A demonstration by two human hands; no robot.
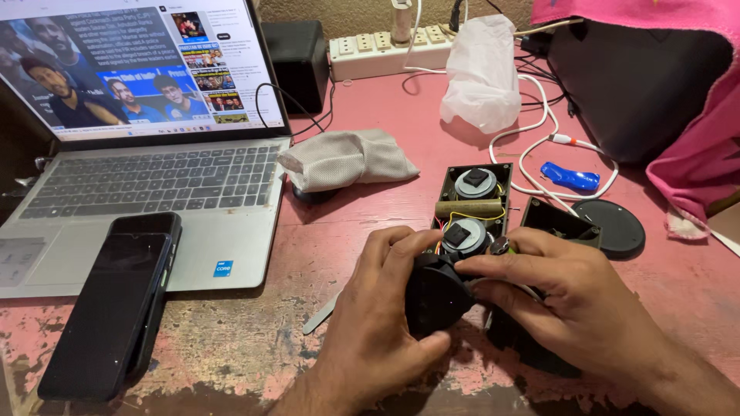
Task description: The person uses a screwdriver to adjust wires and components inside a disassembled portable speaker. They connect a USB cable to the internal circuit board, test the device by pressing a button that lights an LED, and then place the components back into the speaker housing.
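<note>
– Hands?
– Left hand (378, 323) and right hand (570, 304) both close fingers around a black round part (433, 299), held between them.
– Beyond?
– Opened speaker case (472, 206) lies just past the fingertips; phone (116, 300) and laptop (154, 185) sit left of the left hand.

- A black round part (433, 296) is gripped between both hands, the left hand (378, 323) wrapped round its near side and the right hand (570, 300) pressing from 3 o'clock.
- An opened black speaker box (472, 204) lies flat on the pink table (370, 115) at 12 o'clock of that part, touching it, showing two round grey drivers, a tan cylinder across the middle, and yellow and red wires.
</note>
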